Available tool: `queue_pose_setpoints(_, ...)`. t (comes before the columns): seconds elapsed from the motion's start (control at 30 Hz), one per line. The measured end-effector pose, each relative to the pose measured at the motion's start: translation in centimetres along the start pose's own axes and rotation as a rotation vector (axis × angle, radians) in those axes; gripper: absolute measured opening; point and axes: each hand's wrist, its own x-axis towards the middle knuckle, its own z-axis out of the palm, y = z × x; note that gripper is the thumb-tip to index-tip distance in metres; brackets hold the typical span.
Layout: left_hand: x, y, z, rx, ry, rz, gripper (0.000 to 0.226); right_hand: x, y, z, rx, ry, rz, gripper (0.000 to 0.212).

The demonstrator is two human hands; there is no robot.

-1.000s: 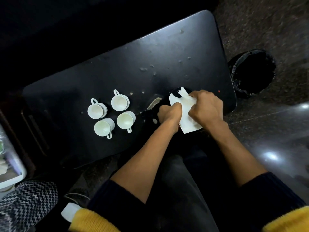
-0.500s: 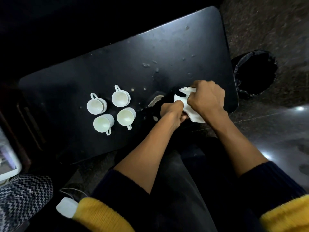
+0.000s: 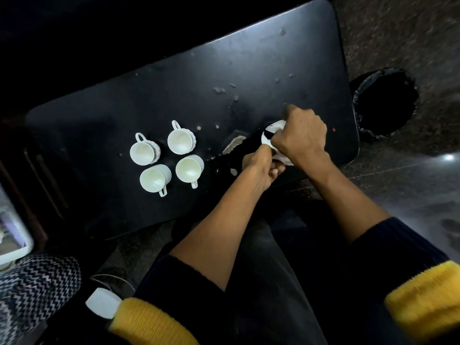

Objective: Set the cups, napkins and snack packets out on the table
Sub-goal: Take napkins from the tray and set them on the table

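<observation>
**Cups out, napkins in hand, snacks not yet seen**

Four white cups (image 3: 166, 155) stood upright in a tight two-by-two cluster on the dark surface (image 3: 149, 95), well to the left of both hands, so that part of the job looked done. The napkins (image 3: 272, 131) were the step in hand: the right hand (image 3: 302, 138) was curled over a white bundle of them near the surface's near edge, and the left hand (image 3: 261, 165) pinched the same bundle from just beside and below, the two hands touching (much of the paper was hidden under the knuckles, so whether it was one sheet or several could not be told). No napkin lay set out apart from the hands, and no snack packet showed anywhere on the surface. By that reckoning roughly a third was finished, with the napkins to be laid and the packets still to be fetched.
</observation>
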Motion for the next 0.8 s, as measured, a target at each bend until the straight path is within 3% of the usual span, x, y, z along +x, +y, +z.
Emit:
queue_pose_setpoints(0.1,0.2,0.3,0.1,-0.033,-0.030,-0.021,0.020,-0.8,1.0,-0.3,0.135,0.079,0.086,0.043)
queue_pose_setpoints(0.33,0.1,0.6,0.1,0.023,-0.017,-0.006,0.027,-2.8,2.9,0.9,0.305,0.175,0.115,0.016)
queue_pose_setpoints(0.4,0.2,0.2,0.1,0.198,0.106,0.114,0.033,-3.1,3.0,1.6,0.298,0.221,0.088,0.017)
queue_pose_setpoints(0.5,0.1,-1.0,-0.4,0.534,0.415,0.483,0.027,-3.2,2.8,2.2,0.296,0.253,0.049,0.019)
queue_pose_setpoints(0.57,0.0,-2.0,-0.9,0.561,0.397,0.750,0.012,-3.1,2.5,2.4,0.327,0.255,0.037,0.023)
queue_pose_setpoints(0.63,0.5,-2.9,-1.5,0.622,0.306,0.931,0.022,-3.1,2.3,2.3,0.379,0.256,0.042,0.027)
queue_pose_setpoints(0.8,2.0,-3.4,-2.0,0.777,0.150,1.008,0.039,-3.1,1.9,1.9,0.441,0.217,0.162,0.046)
